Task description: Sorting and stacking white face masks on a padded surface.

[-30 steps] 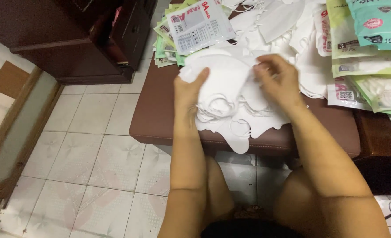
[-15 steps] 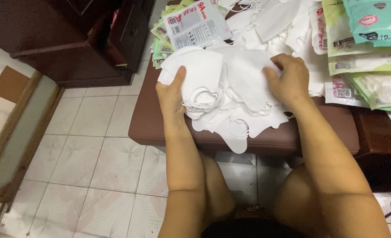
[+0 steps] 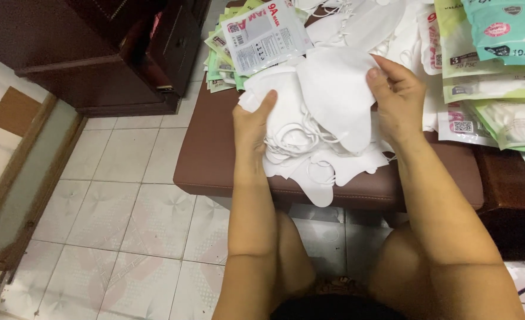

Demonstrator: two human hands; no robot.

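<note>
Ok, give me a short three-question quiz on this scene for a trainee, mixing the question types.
1. True or false: the stack of white fabric face masks lies on the pale tiled floor.
2. Which hand grips the top mask at its upper edge? A) left hand B) right hand
3. Fill in: the flat printed mask packets lie to the person's ____ of the stack.

Key
1. False: it rests on the brown padded bench, between both hands.
2. B: fingers pinch the mask's upper right edge; the left hand steadies the stack's left side.
3. Right.
</note>
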